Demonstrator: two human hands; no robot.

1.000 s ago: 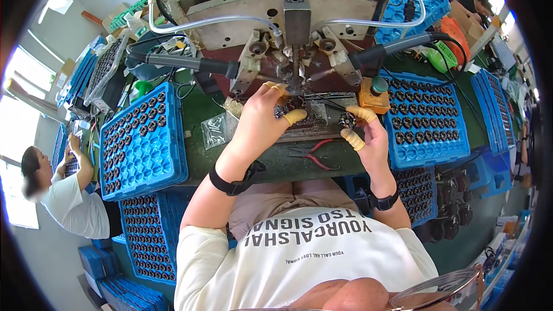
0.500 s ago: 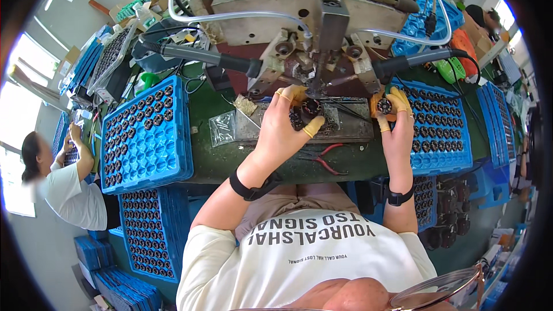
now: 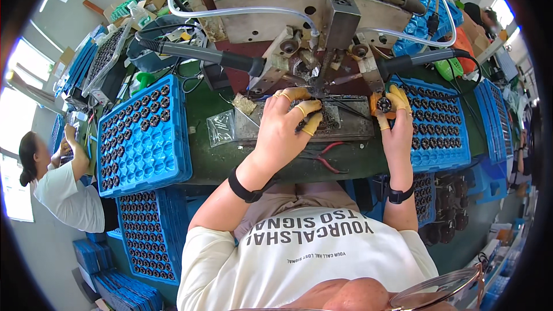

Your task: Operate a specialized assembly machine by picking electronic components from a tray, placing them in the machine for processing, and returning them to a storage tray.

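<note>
My left hand (image 3: 286, 124), with yellow finger covers, is closed at the front of a metal work block (image 3: 247, 129), under the machine's tooling. A dark round part (image 3: 299, 128) shows only in slivers between its fingers and thumb. To the right, my right hand (image 3: 397, 112), also in yellow finger covers, pinches a small round black part (image 3: 385, 104) with a notched rim. That part sits against an orange block (image 3: 375, 101) at the bench machine. Two grey-handled soldering irons, a left one (image 3: 201, 57) and a right one (image 3: 417, 60), point inward above the work block.
Blue trays of round black parts stand left (image 3: 147, 158) and right (image 3: 440, 155). Red-handled pliers (image 3: 325, 161) and a clear plastic bag (image 3: 220, 128) lie on the green bench. Air hoses (image 3: 242, 12) cross the machine. Another person (image 3: 69, 196) works at far left.
My left fingers have drawn together over the round part, which showed plainly before and is now mostly covered. My right hand has stayed almost still. The view has shifted slightly.
</note>
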